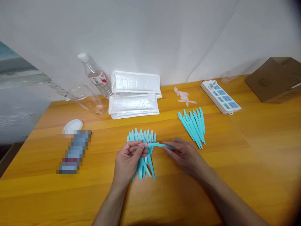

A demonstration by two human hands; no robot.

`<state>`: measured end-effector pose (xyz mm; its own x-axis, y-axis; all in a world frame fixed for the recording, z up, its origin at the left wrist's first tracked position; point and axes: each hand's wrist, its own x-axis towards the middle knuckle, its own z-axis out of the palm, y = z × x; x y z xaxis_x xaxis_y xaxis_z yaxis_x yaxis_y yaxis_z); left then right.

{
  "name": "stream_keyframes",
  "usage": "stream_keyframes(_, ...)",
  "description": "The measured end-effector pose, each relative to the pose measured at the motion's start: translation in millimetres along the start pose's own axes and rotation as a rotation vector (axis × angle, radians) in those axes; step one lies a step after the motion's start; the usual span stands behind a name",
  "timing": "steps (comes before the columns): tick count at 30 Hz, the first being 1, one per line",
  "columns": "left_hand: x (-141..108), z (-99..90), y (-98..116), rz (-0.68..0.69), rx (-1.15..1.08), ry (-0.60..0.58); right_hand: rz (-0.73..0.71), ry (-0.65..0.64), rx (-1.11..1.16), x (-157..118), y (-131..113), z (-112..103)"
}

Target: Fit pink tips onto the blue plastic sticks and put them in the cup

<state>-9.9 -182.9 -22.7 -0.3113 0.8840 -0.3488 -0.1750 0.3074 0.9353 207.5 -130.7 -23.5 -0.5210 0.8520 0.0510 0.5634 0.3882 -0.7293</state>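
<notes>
The turquoise stick (pixel 155 144) is slim and notched (pale at one end); left grip (pixel 128 158) and right grip (pixel 187 155) both pinch it closed.

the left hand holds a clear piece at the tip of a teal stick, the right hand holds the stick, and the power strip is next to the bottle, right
Not quite: the power strip is next to the cardboard box, not the bottle, as the head view shows. The rest stands.
</notes>
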Motion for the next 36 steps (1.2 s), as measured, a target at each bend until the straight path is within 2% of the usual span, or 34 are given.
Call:
stream_keyframes(7, -5.8, 12.5, -3.0, -0.016, -0.001, -0.043, -0.029, -0.029, 0.017, -0.2, -5.9, 3.3)
stream_keyframes(13, -9.1, 19.3, -4.8, -0.021, -0.022, -0.03, -0.045, -0.015, 0.0, -1.6, -6.9, 7.0)
stream_keyframes(16, -5.7, 13.1, -4.2, -0.003, 0.004, -0.042, -0.038, -0.015, 0.001, -1.3, -8.3, 6.5)
stream_keyframes(21, 3.6, -12.8, 3.4, 0.136, 0.062, 0.084, -0.003, 0.03, -0.032, 0.2, -8.2, 1.8)
stream_keyframes(25, 5.1, -26.0, 7.2, 0.123, 0.207, -0.056, -0.01, 0.021, -0.035, 0.3, -6.9, 0.8)
stream_keyframes(31, 0.7, -26.5, 11.5, 0.157, 0.461, -0.246, -0.028, -0.015, -0.063, -1.4, -4.4, 2.0)
stream_keyframes(36, -2.7, -25.3, 17.2, 0.096, 0.499, -0.307, -0.056, -0.051, -0.111, -2.4, -4.4, 0.5)
